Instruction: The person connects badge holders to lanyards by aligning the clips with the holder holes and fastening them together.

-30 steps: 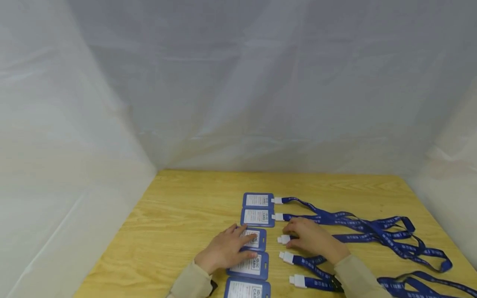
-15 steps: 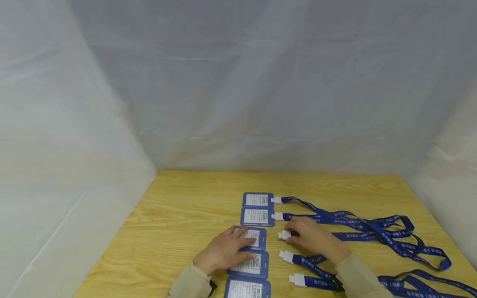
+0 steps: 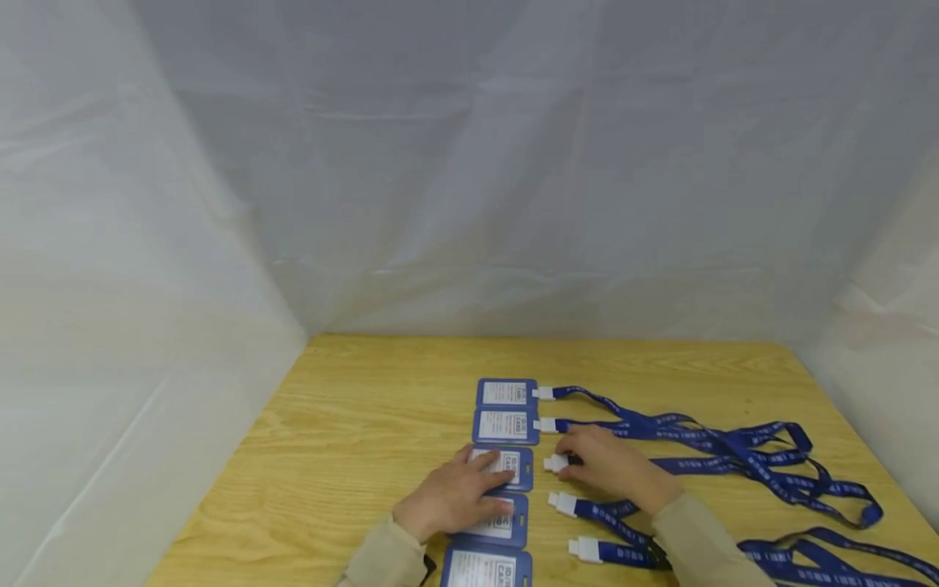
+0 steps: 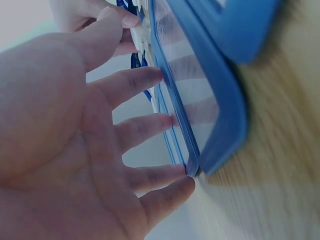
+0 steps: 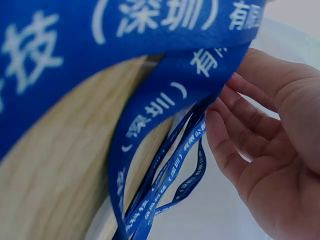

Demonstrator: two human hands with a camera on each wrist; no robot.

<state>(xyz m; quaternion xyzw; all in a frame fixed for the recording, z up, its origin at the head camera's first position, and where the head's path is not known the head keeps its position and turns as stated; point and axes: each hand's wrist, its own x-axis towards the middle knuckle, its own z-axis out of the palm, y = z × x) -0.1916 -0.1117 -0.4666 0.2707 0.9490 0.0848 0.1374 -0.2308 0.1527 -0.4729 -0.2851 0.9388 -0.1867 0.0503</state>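
Observation:
Spread fingers of my left hand [image 3: 455, 496] press on the third badge holder [image 3: 521, 461] from the back, a blue frame with a white card inside. Its thumb lies over the fourth badge holder [image 3: 487, 534]. In the left wrist view these fingertips meet the blue frame [image 4: 227, 127]. Across a small gap, my right hand [image 3: 616, 469] pinches a blue lanyard [image 3: 685, 465] just behind its white clip [image 3: 555, 463], which points at the holder's slot. The right wrist view shows the printed lanyard strap [image 5: 145, 122] running from those fingers.
At the back, two badge holders [image 3: 506, 425] have white clips at their slots, with lanyards trailing right. A fifth holder [image 3: 480, 568] lies at the front. Two more lanyard clips [image 3: 587, 549] rest below my right hand on the wooden table [image 3: 352, 424]. White sheeting [image 3: 469, 204] surrounds it.
My left hand has slid a little to the right, and the third badge holder with it, closer to the white clip. My right hand has barely moved and keeps its pinch.

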